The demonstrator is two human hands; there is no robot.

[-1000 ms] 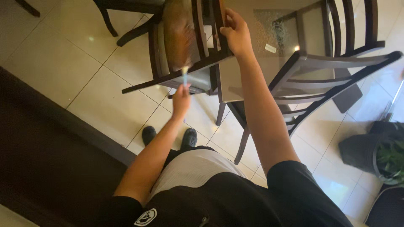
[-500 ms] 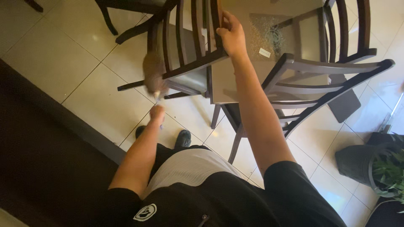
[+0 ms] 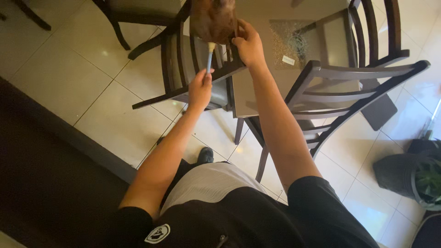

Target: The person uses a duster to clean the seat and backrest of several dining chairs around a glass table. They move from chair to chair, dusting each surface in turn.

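Now the left hand (image 3: 200, 88) is closed around a feather duster's pale blue handle (image 3: 209, 59), its brown feathers (image 3: 213, 19) raised over the dark chair (image 3: 193, 69); the right hand (image 3: 248, 44) grips that chair's backrest beside the glass surface (image 3: 271, 78).

Brown feather duster (image 3: 212, 20), dark chair (image 3: 197, 69)

Potted plant (image 3: 425, 181), second dark chair (image 3: 353, 87)
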